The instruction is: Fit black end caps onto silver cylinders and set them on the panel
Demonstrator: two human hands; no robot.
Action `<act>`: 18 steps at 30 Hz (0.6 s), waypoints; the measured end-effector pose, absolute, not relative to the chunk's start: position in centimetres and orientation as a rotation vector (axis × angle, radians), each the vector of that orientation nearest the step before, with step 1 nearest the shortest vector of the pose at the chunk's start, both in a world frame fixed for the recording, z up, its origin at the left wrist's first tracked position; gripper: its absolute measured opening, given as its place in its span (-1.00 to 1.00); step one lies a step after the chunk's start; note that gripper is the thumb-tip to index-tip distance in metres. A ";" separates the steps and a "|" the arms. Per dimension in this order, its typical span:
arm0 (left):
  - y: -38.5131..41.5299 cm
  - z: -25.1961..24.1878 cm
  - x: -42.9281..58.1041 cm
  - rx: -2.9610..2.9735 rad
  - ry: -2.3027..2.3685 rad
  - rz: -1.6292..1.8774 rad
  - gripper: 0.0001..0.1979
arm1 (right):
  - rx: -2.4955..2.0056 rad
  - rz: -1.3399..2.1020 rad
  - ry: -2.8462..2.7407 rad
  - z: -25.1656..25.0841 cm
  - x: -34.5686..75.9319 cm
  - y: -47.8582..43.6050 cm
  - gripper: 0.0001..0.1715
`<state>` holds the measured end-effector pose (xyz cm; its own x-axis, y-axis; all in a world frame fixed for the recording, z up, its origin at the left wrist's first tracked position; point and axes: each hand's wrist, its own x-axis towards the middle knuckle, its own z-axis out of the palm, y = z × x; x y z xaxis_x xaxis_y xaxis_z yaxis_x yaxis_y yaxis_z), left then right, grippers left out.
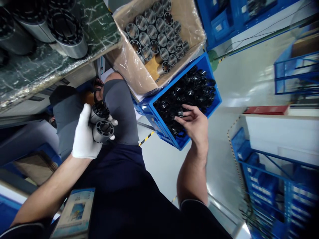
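Note:
My left hand (86, 136), in a white glove, is wrapped round two motor stator cores above my lap. The nearer stator core (103, 131) has a grey metal body and a black slotted end ring facing up. Just behind it, the other stator core (99, 111) carries a similar black ring. My bare right hand (193, 122) reaches into a blue crate (180, 144) of loose black plastic parts (186, 89). Its thumb and fingers close about a small black plastic part (178, 113), whose full shape is hidden among the others.
Beyond the crate, a plastic-lined cardboard box (139, 74) holds several upright stator cores. More metal cores (72, 43) with black rings stand on the green worktop (99, 30) at upper left. Blue shelving (264, 179) stands to the right, past the floor aisle.

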<state>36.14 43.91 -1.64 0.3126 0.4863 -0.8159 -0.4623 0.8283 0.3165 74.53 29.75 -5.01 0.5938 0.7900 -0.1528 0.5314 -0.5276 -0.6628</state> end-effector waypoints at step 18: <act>42.7 -0.6 33.6 0.680 1.093 1.021 -0.58 | -1.248 0.712 -1.572 0.3 49.6 35.7 -0.31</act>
<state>33.61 42.69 -0.64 0.1115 0.9149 -0.3879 -0.3242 0.4025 0.8561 49.63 35.69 0.26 -0.0052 0.9454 0.3260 0.3786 0.3036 -0.8744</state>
